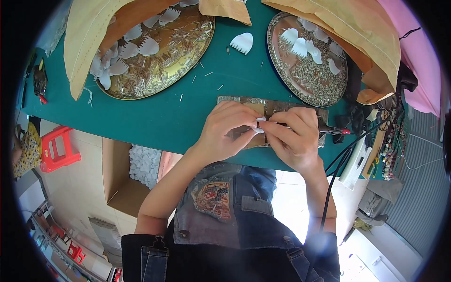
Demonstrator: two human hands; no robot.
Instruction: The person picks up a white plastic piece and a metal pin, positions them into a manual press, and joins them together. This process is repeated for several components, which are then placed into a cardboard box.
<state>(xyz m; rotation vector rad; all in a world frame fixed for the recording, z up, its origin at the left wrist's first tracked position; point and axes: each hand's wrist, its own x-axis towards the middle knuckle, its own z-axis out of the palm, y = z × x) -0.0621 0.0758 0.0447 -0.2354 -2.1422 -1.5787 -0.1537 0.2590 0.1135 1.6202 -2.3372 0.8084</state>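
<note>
Over the near edge of the green table, my left hand (229, 127) pinches a small white plastic piece (258, 129) between thumb and fingertips. From the other side, my right hand (294, 137) has its fingers closed at the same piece, beside a small dark bit. Whether the right fingers also hold a tiny part is hidden. Beneath both hands lies a flat board wrapped in brown tape (238, 99). A loose white comb-toothed piece (242, 43) rests farther back on the table.
Two round trays, a gold one (210, 37) with thin metal pins and another (273, 29) with small metal parts, hold more white toothed pieces under brown paper. A red-tipped tool (339, 131) and black cables lie right. A cardboard box (116, 164) stands below left, near a red stool (61, 149).
</note>
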